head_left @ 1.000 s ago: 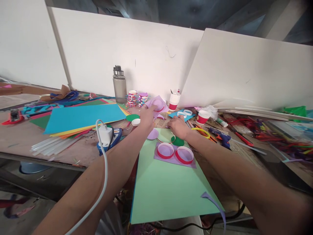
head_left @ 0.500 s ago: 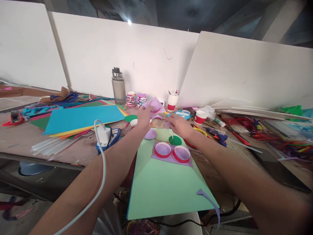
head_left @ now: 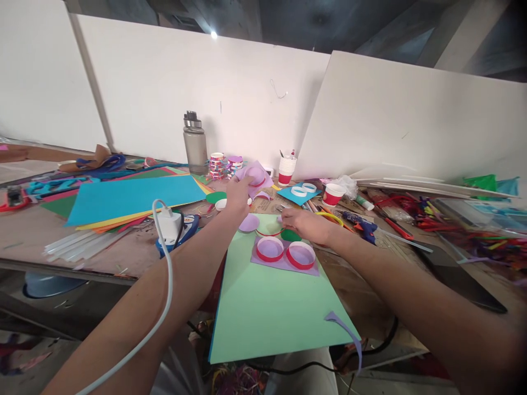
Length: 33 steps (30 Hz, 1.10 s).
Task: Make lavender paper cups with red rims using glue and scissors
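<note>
**Right hand brought back down to the ring at the top of the green sheet**

Half a second earlier the right hand (head_left: 303, 224) had been lifted, its fingers spread above the work; it was now seen lowered again, fingers drawn together over the red-rimmed ring (head_left: 268, 231) lying at the far edge of the light green sheet (head_left: 272, 296). Whether the ring was truly pinched there could not be told, since the fingertips were blurred. The left hand (head_left: 237, 195) was found almost unmoved, its grip clamped on a piece of lilac paper (head_left: 255, 175) held up beyond the sheet, near the stacked paper cups (head_left: 286, 169). From this it was judged that work on the rings was being resumed rather than ended.

The ring under the right hand was seen as a thin hoop, red outside and pale within, lying flat between a lilac disc (head_left: 248, 222) and a green disc (head_left: 290, 235). Just nearer, two like rings (head_left: 270, 248) (head_left: 300, 255) were set side by side on a lilac rectangle (head_left: 284, 264), each showing lilac through its middle.

Elsewhere on the desk (head_left: 33, 230) a water bottle (head_left: 194, 142), a pile of coloured card (head_left: 132, 200), a white charger (head_left: 167, 225) with its cable, and a blue glue gun (head_left: 359, 222) were noted.
</note>
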Each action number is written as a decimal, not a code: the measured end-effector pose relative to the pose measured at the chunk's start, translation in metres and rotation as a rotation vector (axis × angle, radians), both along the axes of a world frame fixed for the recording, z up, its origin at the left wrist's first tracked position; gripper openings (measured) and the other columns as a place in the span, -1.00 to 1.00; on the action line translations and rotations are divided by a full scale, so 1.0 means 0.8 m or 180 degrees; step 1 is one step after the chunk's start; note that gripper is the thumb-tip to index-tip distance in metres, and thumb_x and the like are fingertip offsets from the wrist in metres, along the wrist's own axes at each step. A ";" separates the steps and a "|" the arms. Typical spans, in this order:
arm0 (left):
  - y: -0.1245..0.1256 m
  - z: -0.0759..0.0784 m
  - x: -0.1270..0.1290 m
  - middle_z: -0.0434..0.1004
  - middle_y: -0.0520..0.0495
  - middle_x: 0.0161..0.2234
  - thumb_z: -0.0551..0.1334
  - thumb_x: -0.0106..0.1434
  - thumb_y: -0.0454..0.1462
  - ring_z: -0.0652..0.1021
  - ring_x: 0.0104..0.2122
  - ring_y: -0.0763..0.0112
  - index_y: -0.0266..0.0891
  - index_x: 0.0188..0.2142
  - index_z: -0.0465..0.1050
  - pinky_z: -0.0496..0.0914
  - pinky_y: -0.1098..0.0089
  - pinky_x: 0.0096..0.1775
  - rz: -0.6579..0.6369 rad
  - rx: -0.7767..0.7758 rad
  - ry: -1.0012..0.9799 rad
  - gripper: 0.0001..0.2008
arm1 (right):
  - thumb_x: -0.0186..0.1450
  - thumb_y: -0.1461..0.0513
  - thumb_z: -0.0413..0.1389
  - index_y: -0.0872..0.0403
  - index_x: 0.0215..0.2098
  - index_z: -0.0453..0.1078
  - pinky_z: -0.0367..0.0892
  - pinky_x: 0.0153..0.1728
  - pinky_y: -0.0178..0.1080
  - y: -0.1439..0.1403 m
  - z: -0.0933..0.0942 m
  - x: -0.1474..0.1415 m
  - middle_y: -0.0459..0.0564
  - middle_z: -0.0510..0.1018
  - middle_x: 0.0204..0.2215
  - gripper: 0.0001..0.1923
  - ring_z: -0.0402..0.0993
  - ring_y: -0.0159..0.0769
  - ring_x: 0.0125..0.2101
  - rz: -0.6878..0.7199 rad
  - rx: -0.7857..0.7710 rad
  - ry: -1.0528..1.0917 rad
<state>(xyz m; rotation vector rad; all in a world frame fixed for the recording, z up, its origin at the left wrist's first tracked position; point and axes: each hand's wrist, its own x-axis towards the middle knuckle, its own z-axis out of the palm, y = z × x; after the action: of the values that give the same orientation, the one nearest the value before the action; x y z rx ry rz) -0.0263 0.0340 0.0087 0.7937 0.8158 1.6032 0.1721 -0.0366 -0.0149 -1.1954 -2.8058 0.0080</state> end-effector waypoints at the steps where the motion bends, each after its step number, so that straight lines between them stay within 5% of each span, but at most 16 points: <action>1: 0.001 -0.001 -0.001 0.56 0.05 -0.39 0.32 -0.06 -0.38 0.58 -0.30 0.37 -0.18 -0.33 0.47 0.38 0.48 -0.36 0.0002 0.0001 0.0014 -0.76 | 0.45 0.33 -0.03 0.14 -0.23 0.55 0.38 -0.07 -0.17 -0.001 0.001 0.000 0.17 0.55 -0.12 -0.71 0.49 -0.20 -0.16 -0.0115 0.0074 0.0028; 7: 0.007 -0.004 -0.002 0.52 0.07 -0.42 0.32 -0.07 -0.40 0.52 -0.40 0.47 -0.18 -0.33 0.43 0.36 0.47 -0.35 0.0073 -0.0048 -0.0030 -0.75 | 0.41 0.33 0.02 0.12 -0.26 0.50 0.34 -0.10 -0.18 -0.009 0.012 0.019 0.13 0.55 -0.20 -0.79 0.46 -0.18 -0.17 -0.0793 0.0715 0.1039; 13: 0.010 -0.007 -0.002 0.55 0.06 -0.39 0.32 -0.07 -0.40 0.50 -0.42 0.49 -0.22 -0.31 0.48 0.36 0.48 -0.35 0.0023 -0.0027 0.0006 -0.74 | 0.35 0.30 0.09 0.08 -0.39 0.42 0.29 -0.25 -0.20 -0.031 0.034 0.027 0.04 0.51 -0.35 -0.86 0.42 -0.22 -0.30 -0.0853 0.0859 0.1673; 17: 0.012 -0.007 -0.003 0.52 0.07 -0.42 0.31 -0.04 -0.39 0.48 -0.44 0.50 -0.23 -0.32 0.47 0.32 0.48 -0.38 0.0073 -0.0100 0.0065 -0.77 | 0.38 0.25 0.13 0.05 -0.34 0.42 0.27 -0.31 -0.27 -0.095 0.061 0.003 -0.06 0.53 -0.38 -0.88 0.42 -0.32 -0.35 -0.0704 0.0213 0.1957; 20: 0.010 -0.005 -0.002 0.48 0.09 -0.45 0.30 -0.04 -0.40 0.44 -0.48 0.51 -0.23 -0.33 0.44 0.27 0.49 -0.43 0.0105 -0.0125 0.0133 -0.78 | 0.40 0.22 0.16 0.01 -0.17 0.45 0.33 -0.31 -0.34 -0.153 0.081 -0.020 -0.10 0.59 -0.30 -0.94 0.49 -0.38 -0.34 -0.0430 -0.0912 0.2062; 22: 0.009 -0.004 -0.002 0.47 0.10 -0.46 0.30 -0.05 -0.41 0.44 -0.48 0.50 -0.22 -0.31 0.43 0.25 0.49 -0.45 0.0130 -0.0147 0.0154 -0.75 | 0.38 0.19 0.21 -0.04 0.10 0.41 0.40 -0.23 -0.34 -0.181 0.093 -0.031 -0.10 0.64 -0.23 -0.68 0.57 -0.37 -0.25 -0.0145 -0.1742 0.1852; 24: 0.009 -0.005 -0.001 0.49 0.09 -0.46 0.30 -0.04 -0.41 0.46 -0.47 0.48 -0.20 -0.29 0.43 0.27 0.50 -0.44 0.0122 -0.0145 0.0140 -0.73 | 0.36 0.15 0.24 -0.03 0.11 0.43 0.41 -0.22 -0.34 -0.194 0.101 -0.035 -0.06 0.67 -0.15 -0.64 0.60 -0.35 -0.22 -0.0041 -0.2227 0.1466; 30: 0.014 -0.008 -0.004 0.49 0.07 -0.43 0.30 -0.03 -0.41 0.49 -0.42 0.46 -0.20 -0.29 0.42 0.31 0.47 -0.38 0.0127 -0.0090 0.0100 -0.74 | 0.47 0.12 0.06 0.03 -0.13 0.55 0.31 -0.28 -0.29 -0.190 0.099 -0.011 0.01 0.65 -0.23 -0.75 0.54 -0.26 -0.24 -0.0671 -0.1395 0.0618; 33: 0.014 -0.008 -0.004 0.51 0.06 -0.42 0.30 -0.01 -0.41 0.50 -0.41 0.44 -0.20 -0.29 0.42 0.33 0.46 -0.36 0.0152 -0.0095 0.0080 -0.75 | 0.45 0.11 0.07 0.08 -0.25 0.54 0.22 -0.37 -0.27 -0.200 0.094 -0.014 0.04 0.63 -0.30 -0.72 0.53 -0.22 -0.30 -0.0965 -0.1542 -0.0209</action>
<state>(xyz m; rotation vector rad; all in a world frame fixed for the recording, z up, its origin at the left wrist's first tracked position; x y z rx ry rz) -0.0298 0.0455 0.0026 0.7795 0.8806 1.6223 0.1607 -0.1963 0.0603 -1.7341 -2.7263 0.6704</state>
